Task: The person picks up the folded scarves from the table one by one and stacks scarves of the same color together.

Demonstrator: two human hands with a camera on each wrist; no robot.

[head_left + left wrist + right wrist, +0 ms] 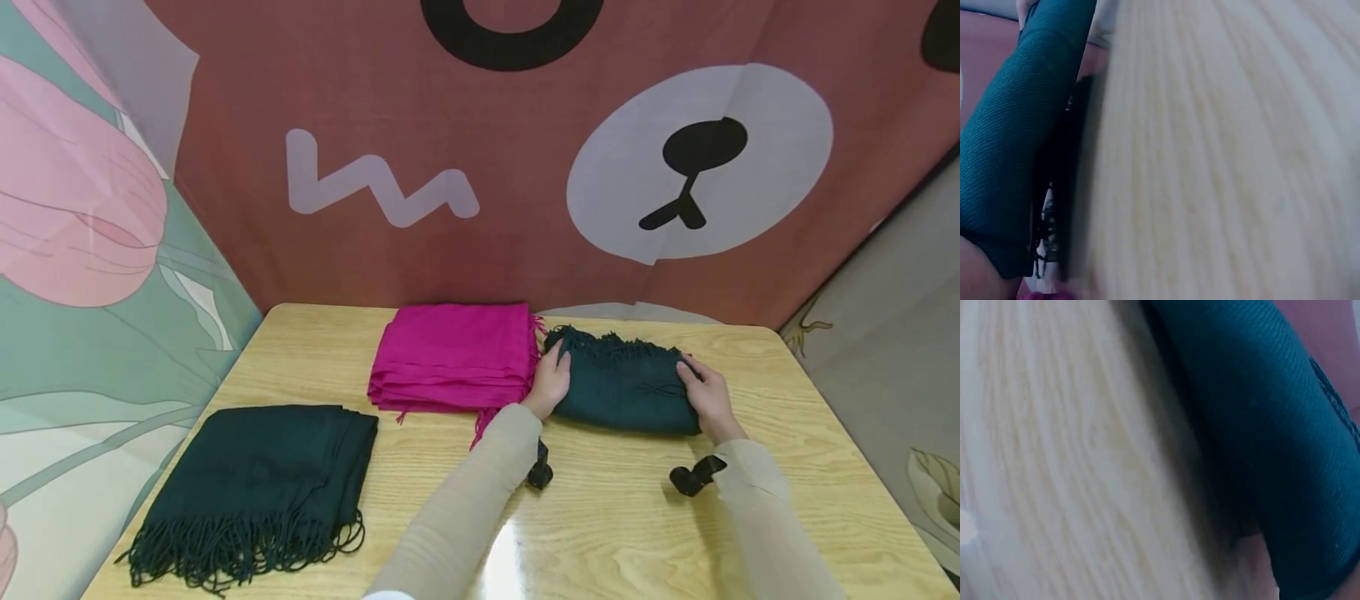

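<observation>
A folded dark green scarf (622,390) with a fringe along its far edge is at the back right of the table. My left hand (550,385) grips its left end, thumb on top. At the opposite end, my right hand (708,402) holds it the same way. In the left wrist view the green cloth (1019,112) shows a rounded fold, with a dark gap between it and the table. The right wrist view has the scarf's near fold (1266,425) above the wood; most of the right hand is out of that frame.
A folded magenta scarf (457,350) lies left of my left hand, its fringe close to the green one. Another folded dark green scarf (255,467) lies at the table's front left, fringe toward me. Printed cloth (375,267) hangs behind the wooden table (600,533).
</observation>
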